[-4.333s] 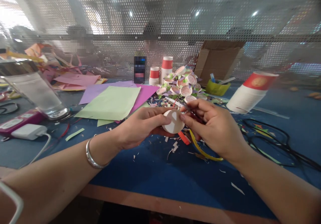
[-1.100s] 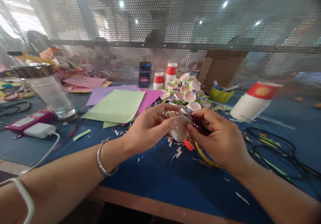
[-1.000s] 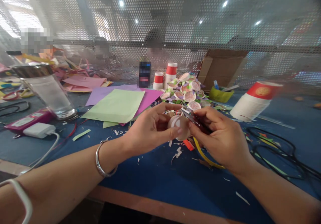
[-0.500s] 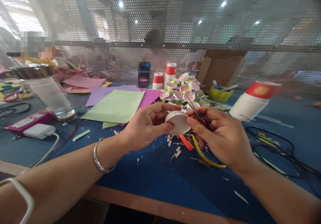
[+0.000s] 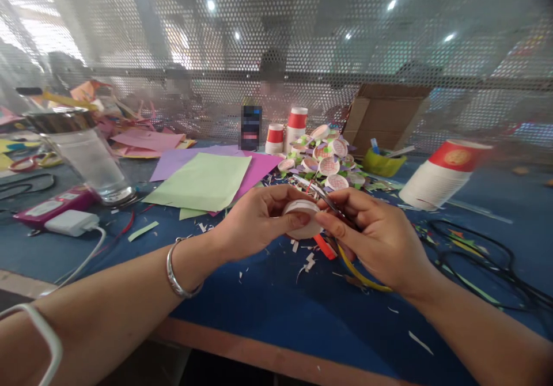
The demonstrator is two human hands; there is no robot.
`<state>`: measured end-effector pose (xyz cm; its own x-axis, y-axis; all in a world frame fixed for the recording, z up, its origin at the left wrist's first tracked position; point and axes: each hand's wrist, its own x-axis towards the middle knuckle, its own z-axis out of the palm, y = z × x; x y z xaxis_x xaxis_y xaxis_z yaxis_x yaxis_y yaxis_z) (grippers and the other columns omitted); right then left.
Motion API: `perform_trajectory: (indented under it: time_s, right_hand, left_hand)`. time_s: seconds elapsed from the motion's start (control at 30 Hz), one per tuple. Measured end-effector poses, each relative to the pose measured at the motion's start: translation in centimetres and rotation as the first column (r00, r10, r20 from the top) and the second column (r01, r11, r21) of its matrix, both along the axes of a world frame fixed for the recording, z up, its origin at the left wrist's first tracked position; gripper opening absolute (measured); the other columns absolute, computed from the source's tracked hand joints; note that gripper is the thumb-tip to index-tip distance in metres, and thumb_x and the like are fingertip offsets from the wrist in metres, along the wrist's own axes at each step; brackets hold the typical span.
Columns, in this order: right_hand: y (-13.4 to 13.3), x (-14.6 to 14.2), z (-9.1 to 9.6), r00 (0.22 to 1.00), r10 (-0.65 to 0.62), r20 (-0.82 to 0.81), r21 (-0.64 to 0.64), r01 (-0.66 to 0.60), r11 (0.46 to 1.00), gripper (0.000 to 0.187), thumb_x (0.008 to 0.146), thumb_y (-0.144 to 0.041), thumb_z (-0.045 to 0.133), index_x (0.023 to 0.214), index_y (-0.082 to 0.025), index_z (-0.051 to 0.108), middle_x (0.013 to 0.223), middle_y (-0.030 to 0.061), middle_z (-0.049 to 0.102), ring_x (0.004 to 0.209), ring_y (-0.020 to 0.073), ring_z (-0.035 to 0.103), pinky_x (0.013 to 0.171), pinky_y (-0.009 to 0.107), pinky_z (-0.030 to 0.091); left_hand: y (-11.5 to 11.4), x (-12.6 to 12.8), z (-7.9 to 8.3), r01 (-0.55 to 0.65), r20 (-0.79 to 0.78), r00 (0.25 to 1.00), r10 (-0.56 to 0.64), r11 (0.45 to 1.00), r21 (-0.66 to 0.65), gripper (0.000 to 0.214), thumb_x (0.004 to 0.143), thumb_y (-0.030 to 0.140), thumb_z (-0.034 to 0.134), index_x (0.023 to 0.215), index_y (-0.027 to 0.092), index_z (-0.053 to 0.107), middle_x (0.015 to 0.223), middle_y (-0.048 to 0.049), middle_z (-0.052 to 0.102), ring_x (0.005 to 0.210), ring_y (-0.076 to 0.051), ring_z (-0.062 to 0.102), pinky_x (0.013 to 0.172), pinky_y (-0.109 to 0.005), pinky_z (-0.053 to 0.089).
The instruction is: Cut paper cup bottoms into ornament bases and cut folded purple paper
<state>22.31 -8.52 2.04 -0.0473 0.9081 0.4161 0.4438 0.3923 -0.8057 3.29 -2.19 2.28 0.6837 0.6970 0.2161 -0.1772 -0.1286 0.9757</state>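
My left hand is closed on the rim of a small white paper cup bottom, thumb on its near face and fingers behind. In my right hand is a pair of scissors, dark blades pointing up and left beside the cup bottom. My right thumb and fingertips also meet the cup bottom's right edge. Below that hand curves a yellow band; whether it belongs to the scissors I cannot tell. An orange-red piece lies beneath, among white paper scraps.
Behind my hands rises a heap of decorated cup bottoms. Green paper lies left, near a glass of water and a power strip. Stacked paper cups lean at right by black cables. A yellow-green container stands behind.
The cup bottom has tipped and moved slightly down, showing more of its rim. The scissor blades have swung lower and leftward, closer to its edge. The view has shifted slightly.
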Motion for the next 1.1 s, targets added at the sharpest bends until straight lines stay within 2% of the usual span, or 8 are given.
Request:
perform_trajectory:
  time_s: [0.17,0.27,0.4,0.5,0.67,0.73,0.87,1.1]
  right_hand:
    - [0.0,0.3,0.2,0.999,-0.044,-0.006,-0.029,0.044,0.999,0.024,0.091,-0.041,0.067,0.096,-0.017,0.064,0.049,-0.0089,0.047,0.038,0.0051,0.037,0.036,0.022,0.027]
    - [0.2,0.4,0.0,0.999,-0.021,-0.048,-0.075,0.017,0.997,0.026,0.091,-0.043,0.067,0.096,-0.018,0.065,0.054,-0.0073,0.051,0.04,0.0046,0.036,0.036,0.022,0.025]
    - [0.4,0.2,0.1,0.997,0.009,-0.071,-0.095,-0.016,0.995,0.026,0.089,-0.044,0.069,0.095,-0.018,0.066,0.07,-0.0021,0.063,0.049,0.0054,0.046,0.042,0.021,0.033]
    - [0.5,0.2,0.1,0.999,0.006,-0.048,-0.106,-0.011,0.994,0.026,0.091,-0.044,0.067,0.093,-0.019,0.065,0.072,-0.001,0.065,0.055,0.0075,0.053,0.046,0.021,0.039]
    - [0.3,0.2,-0.4,0.999,-0.036,-0.04,-0.019,0.035,0.999,0.024,0.089,-0.041,0.07,0.099,-0.02,0.066,0.085,0.0016,0.072,0.073,0.0123,0.066,0.063,0.021,0.051]
    - [0.2,0.1,-0.6,0.997,-0.071,-0.008,0.025,0.072,0.997,0.025,0.087,-0.038,0.073,0.101,-0.02,0.066,0.089,0.0022,0.074,0.077,0.0135,0.068,0.067,0.021,0.054]
    - [0.1,-0.3,-0.7,0.99,-0.109,0.09,0.099,0.1,0.99,0.019,0.087,-0.032,0.072,0.101,-0.021,0.065,0.081,-0.0009,0.073,0.071,0.0118,0.068,0.062,0.019,0.053]
    - [0.1,-0.3,-0.6,0.98,-0.066,0.187,0.164,0.035,0.986,0.01,0.091,-0.025,0.068,0.101,-0.024,0.066,0.077,-0.0058,0.07,0.065,0.007,0.063,0.058,0.015,0.048]
  left_hand:
    - [0.0,-0.2,0.4,0.027,-0.027,0.999,-0.028,0.998,-0.05,0.031,0.079,0.011,0.075,0.11,0.013,0.068,0.091,-0.0039,0.072,0.079,-0.012,0.068,0.073,-0.022,0.055]
    - [-0.1,-0.2,0.7,0.01,-0.053,0.998,-0.017,0.991,-0.132,0.033,0.077,0.009,0.074,0.109,0.013,0.07,0.089,-0.0048,0.074,0.078,-0.013,0.069,0.07,-0.023,0.058]
    - [-0.2,-0.2,0.8,-0.007,-0.059,0.998,-0.007,0.97,-0.243,0.029,0.076,0.013,0.077,0.104,0.013,0.072,0.088,-0.0057,0.074,0.077,-0.014,0.069,0.065,-0.023,0.059]
    - [0.1,-0.2,0.5,-0.021,-0.019,1.0,0.016,0.948,-0.318,0.019,0.077,0.013,0.076,0.095,0.013,0.073,0.086,-0.0053,0.073,0.075,-0.014,0.069,0.065,-0.023,0.059]
    - [0.9,-0.1,0.3,-0.075,0.022,0.995,0.095,0.891,-0.448,0.008,0.082,0.008,0.07,0.089,0.01,0.073,0.086,-0.009,0.075,0.076,-0.016,0.072,0.071,-0.027,0.062]
    - [1.0,0.0,0.4,-0.101,0.01,0.993,0.121,0.865,-0.491,0.01,0.083,0.004,0.065,0.089,0.009,0.073,0.084,-0.0097,0.075,0.074,-0.016,0.073,0.069,-0.026,0.062]
    - [0.8,0.3,0.7,-0.171,-0.033,0.983,0.18,0.836,-0.522,0.02,0.085,-0.001,0.06,0.098,0.01,0.072,0.081,-0.0071,0.075,0.067,-0.014,0.072,0.063,-0.024,0.061]
    - [0.6,0.4,0.6,-0.117,-0.025,0.992,0.123,0.839,-0.532,0.018,0.086,0.0,0.06,0.095,0.01,0.072,0.081,-0.0067,0.076,0.068,-0.015,0.073,0.064,-0.024,0.061]
